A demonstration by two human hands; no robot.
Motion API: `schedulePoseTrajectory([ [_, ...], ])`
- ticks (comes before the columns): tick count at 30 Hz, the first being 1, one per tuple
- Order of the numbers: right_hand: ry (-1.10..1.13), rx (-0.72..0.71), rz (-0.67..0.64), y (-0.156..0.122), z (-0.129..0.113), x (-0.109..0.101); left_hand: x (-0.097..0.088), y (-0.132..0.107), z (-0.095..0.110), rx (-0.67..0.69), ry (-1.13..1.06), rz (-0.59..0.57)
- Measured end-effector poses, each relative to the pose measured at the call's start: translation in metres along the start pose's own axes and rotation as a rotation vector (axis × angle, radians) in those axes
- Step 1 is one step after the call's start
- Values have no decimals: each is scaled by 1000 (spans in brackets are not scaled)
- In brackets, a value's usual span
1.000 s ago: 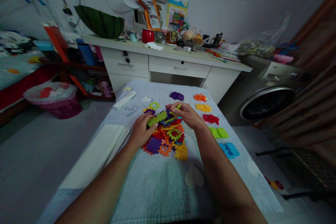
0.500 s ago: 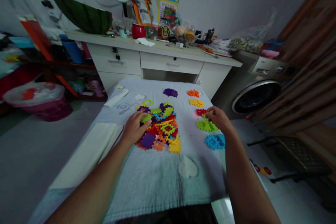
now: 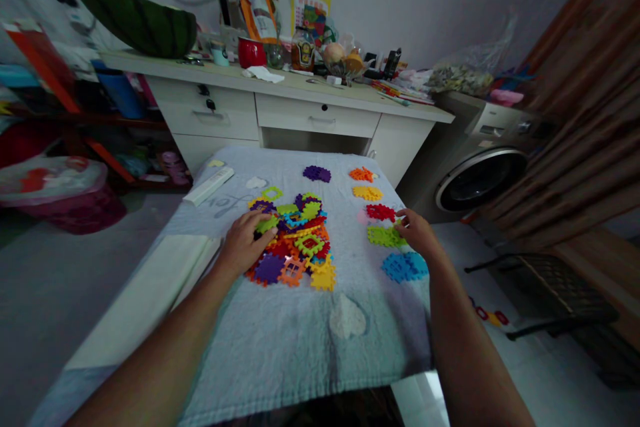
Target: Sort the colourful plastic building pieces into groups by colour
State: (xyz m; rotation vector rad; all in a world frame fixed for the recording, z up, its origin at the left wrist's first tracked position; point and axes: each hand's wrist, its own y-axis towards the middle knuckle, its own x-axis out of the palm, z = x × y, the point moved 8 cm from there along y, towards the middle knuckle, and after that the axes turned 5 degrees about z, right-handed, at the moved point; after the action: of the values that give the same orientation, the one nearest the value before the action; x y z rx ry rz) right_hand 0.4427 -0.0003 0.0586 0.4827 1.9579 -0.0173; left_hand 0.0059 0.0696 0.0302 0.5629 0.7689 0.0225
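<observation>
My left hand (image 3: 245, 240) is at the left side of a mixed heap of toothed plastic building tiles (image 3: 310, 243). Its thumb and fingers are closed around a green tile (image 3: 269, 224). To the right, my right hand (image 3: 415, 228) has its thumb and forefinger slightly apart, with nothing visible between them. Its fingertips are at the edge of a group of green tiles (image 3: 383, 236). Red tiles (image 3: 381, 212) lie just beyond, and blue tiles (image 3: 404, 267) are nearer me. Yellow tiles (image 3: 367, 193), orange tiles (image 3: 361, 174) and purple tiles (image 3: 317, 173) form separate groups farther back.
A pale patterned cloth (image 3: 295, 347) covers the table. A long white box (image 3: 209, 185) lies at its far left. Behind stands a white desk (image 3: 295, 97) with a watermelon piece (image 3: 140, 23) and jars. A washing machine (image 3: 480, 160) and a stool (image 3: 550, 287) are at the right.
My right hand has lowered a green tile onto the green group and its fingers have parted. My left hand stays at the heap. The view has shifted slightly.
</observation>
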Motion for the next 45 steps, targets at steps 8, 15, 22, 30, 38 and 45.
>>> schedulePoseTrajectory([
  [8, -234, -29, 137, -6, -29, -23, 1, 0, -2, 3, -8, -11],
  [15, 90, -284, -8, -20, -140, 24, 1, 0, -4, -9, -11, -8],
  [22, 240, -452, -54, -40, -199, 87, 1, -1, -5, -24, -11, -13],
  [30, 241, -435, -35, -33, -202, 84, 1, 0, -3, -19, -12, -19],
  [38, 305, -481, 13, -36, -200, 77, 0, 0, 0, -1, -5, -19],
  [45, 499, -264, 144, -23, -149, 41, 0, 0, 0, -10, -4, -29],
])
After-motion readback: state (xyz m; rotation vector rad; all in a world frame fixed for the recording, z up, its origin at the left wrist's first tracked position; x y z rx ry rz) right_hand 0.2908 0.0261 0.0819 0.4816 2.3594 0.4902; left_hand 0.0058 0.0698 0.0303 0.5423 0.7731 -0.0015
